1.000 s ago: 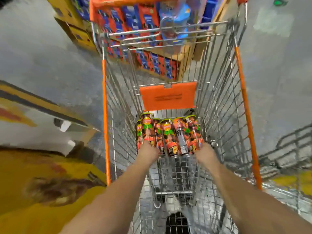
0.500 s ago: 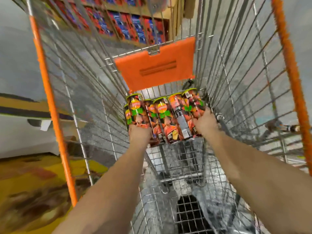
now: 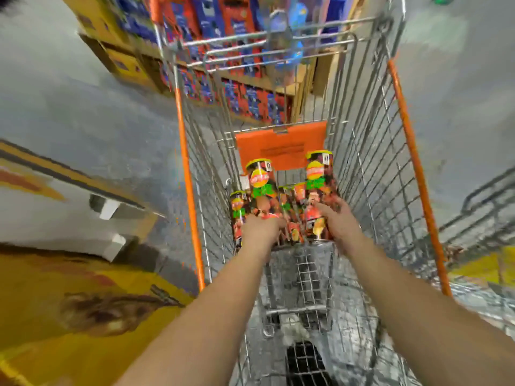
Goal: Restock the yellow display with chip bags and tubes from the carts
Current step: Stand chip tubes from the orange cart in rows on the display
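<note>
Both hands are seen reaching down into the wire shopping cart (image 3: 370, 162). One chip tube (image 3: 260, 188) is gripped near its lower end by the left hand (image 3: 260, 228), whose fingers are curled round it, and the tube is held raised above the others, toward the cart's left wall. A second chip tube (image 3: 319, 190) is held by the right hand (image 3: 338, 224), with the fingers wrapped round its lower part, close to the cart's right wall. Both held tubes are shown with their yellow-rimmed tops pointing toward the cart's far end, just in front of the orange flap (image 3: 281, 147) fixed there. The remaining tubes (image 3: 292, 210) are seen between and below the two held ones, low in the cart's basket; one more (image 3: 237, 210) is visible beside the left hand, against the left wall. Beyond the cart's far end, shelves of red and blue boxes (image 3: 250, 98) are visible. To the left of the cart, a yellow display (image 3: 55, 302) is seen, blurred.
</note>
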{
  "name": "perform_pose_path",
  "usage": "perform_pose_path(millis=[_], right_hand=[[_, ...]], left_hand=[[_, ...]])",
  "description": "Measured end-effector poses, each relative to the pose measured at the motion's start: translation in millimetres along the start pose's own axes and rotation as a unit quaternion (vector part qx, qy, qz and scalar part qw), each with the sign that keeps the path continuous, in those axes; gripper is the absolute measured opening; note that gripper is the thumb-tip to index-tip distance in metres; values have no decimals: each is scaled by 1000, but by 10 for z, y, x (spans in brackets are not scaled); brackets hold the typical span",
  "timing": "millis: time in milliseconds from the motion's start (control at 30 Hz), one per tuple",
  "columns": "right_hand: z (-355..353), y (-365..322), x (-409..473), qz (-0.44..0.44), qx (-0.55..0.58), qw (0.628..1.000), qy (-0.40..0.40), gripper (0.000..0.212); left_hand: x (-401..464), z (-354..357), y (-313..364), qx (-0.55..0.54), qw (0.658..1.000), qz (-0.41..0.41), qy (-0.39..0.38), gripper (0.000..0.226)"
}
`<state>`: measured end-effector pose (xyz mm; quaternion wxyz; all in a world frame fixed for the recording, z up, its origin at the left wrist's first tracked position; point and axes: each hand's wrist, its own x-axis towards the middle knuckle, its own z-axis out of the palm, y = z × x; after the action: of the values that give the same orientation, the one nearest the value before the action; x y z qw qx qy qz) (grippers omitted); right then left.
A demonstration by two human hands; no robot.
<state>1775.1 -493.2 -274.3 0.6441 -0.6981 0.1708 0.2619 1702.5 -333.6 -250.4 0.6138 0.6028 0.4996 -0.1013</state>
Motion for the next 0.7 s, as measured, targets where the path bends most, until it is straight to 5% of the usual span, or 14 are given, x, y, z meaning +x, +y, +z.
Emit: perform_pose_path(millis=[133, 333, 500, 600, 700], right_hand=[[176, -396, -854, -27, 67, 991, -111, 21], [647, -833, -2454, -57, 132, 952, -270, 28], [1267, -921, -3515, -88, 115, 936, -321, 48], [1660, -928, -3954, -129, 59, 917, -373, 30], [2142, -841, -4406, -167, -26, 900, -401, 57]], left_hand=[[-939, -424, 233, -78, 992, 78, -69, 42], [-2254, -1592, 193, -137, 969, 199, -53, 45], [-3074, -2630, -123, -151, 954, 259, -1, 61], [-3384, -3114, -333, -131, 946, 294, 38, 61], [-3665, -3698, -602, -113, 934, 319, 117, 81]])
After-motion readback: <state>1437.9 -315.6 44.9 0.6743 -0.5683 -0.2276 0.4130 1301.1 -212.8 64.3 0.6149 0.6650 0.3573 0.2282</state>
